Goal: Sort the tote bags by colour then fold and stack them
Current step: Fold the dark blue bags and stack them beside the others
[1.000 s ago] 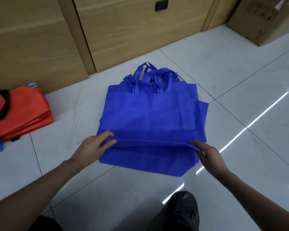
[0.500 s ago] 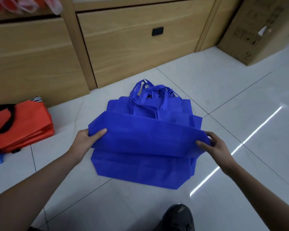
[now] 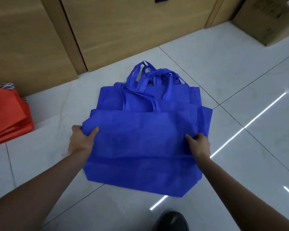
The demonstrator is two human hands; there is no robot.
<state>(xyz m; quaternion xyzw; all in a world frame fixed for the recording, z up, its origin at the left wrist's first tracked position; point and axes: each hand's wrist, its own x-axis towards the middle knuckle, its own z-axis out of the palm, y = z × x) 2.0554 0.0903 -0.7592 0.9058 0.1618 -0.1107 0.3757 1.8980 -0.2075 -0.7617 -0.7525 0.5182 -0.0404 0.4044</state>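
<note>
Two hands grip the blue bag (image 3: pixel 140 139): your left hand (image 3: pixel 81 142) pinches its left edge, thumb on top, fingers curled beneath; your right hand (image 3: pixel 198 145) pinches the right edge. The bag lies on the floor (image 3: pixel 223 67) between them, handles (image 3: pixel 148 77) beyond your fingertips. Orange bags (image 3: pixel 7 114) sit well left.

Left hand (image 3: pixel 81 140): only thumb shows on top of folded flap of blue non-woven fabric tote bag (image 3: pixel 140 135); other fingers hidden under fabric. Right hand (image 3: pixel 198 142): fingertips sunk in creases, pinch or press not clear. Number of blue bags in pile below cannot be counted. Stack of orange fabric tote bags (image 3: pixel 8 117) cut by left edge. Black-white patterned thing (image 3: pixel 7 85) behind it mostly hidden. Brown cardboard box (image 3: pixel 270 19) cut by top and right edges, its print blurred. Dark shoe (image 3: pixel 172 220) cut by bottom edge.
</note>
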